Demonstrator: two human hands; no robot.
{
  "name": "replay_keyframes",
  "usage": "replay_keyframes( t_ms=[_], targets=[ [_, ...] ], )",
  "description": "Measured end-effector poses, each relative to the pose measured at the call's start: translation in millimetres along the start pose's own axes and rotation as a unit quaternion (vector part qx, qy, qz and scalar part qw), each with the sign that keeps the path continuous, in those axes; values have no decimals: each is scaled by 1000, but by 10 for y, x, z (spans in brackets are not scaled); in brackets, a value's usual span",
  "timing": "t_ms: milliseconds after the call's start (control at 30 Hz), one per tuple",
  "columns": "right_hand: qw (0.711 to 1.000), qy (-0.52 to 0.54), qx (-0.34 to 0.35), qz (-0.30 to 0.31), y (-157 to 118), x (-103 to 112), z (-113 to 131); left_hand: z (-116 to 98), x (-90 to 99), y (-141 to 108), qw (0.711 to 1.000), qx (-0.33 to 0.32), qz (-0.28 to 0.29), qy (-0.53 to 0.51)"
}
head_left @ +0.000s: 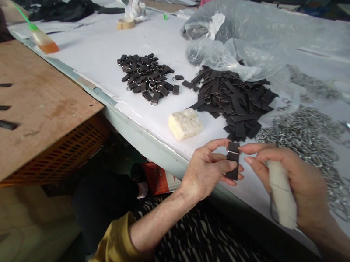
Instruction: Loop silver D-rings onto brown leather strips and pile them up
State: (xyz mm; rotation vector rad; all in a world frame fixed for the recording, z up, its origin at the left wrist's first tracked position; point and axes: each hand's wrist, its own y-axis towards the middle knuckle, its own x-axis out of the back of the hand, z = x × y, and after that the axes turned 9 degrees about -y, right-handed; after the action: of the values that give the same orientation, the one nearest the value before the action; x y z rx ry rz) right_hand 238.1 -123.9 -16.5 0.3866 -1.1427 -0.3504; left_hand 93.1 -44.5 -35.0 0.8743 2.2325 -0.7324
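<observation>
- Evidently, in the head view, the left hand pinches a dark strip upright between thumb and fingers, a narrow, closed grip, near the front edge of the table. That likely steadies the strip and leaves its top end, with a ring across it, free to reach.
- The right hand has a pale handle tucked into its palm, probably so that thumb and forefinger can work without putting it down. Those two fingertips are slightly parted beside the strip's top; whether they touch it I cannot tell.
- The loose strips lie just beyond both hands and the loose rings beside the right one, presumably for short reaches.
- Ringed pieces sit in their own heap, perhaps to avoid mixing.
- A whitish block rests between that heap and the left hand; its purpose is unclear.
</observation>
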Motion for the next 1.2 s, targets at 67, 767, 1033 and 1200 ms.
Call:
replay_keyframes(
  t_ms=[67,767,1033,1200],
  targets=[
    [1000,-9,-12,-10,34,19,15,0,4,-2,1000,6,5,-16],
    [997,25,49,58,86,18,-4,-16,26,3,995,13,-11,-95],
    [999,0,42,16,36,70,18,-37,30,-10,992,35,-26,-117],
    [982,-6,166,91,46,66,4,-81,20,-18,988,-5,-67,-142]
  ],
)
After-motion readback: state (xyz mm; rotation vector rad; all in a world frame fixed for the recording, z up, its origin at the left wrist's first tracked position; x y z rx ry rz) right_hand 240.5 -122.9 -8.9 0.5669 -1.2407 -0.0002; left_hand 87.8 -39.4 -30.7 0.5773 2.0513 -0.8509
